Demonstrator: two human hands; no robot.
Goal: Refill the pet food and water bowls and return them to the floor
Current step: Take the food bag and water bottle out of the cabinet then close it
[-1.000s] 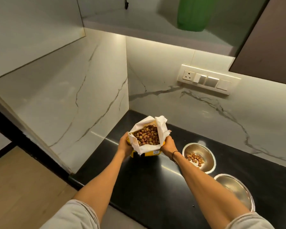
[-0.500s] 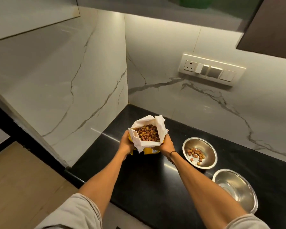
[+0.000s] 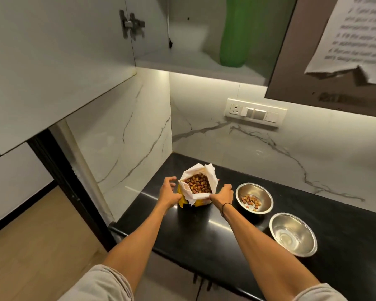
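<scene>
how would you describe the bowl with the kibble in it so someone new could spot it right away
Find the black countertop under the marble wall with the switch panel. Two steel bowls sit at its right; the one meant is the farther bowl, just right of the open food bag. It holds a few brown kibble pieces, while the nearer bowl has none.

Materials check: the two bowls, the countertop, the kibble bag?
Food bowl and near bowl: likely stainless steel, brushed, mirror-like glints. Countertop: polished black stone, perhaps granite; sharp light streaks. Kibble bag: yellow printed outer, white liner folded out; plastic or paper, unclear.
</scene>
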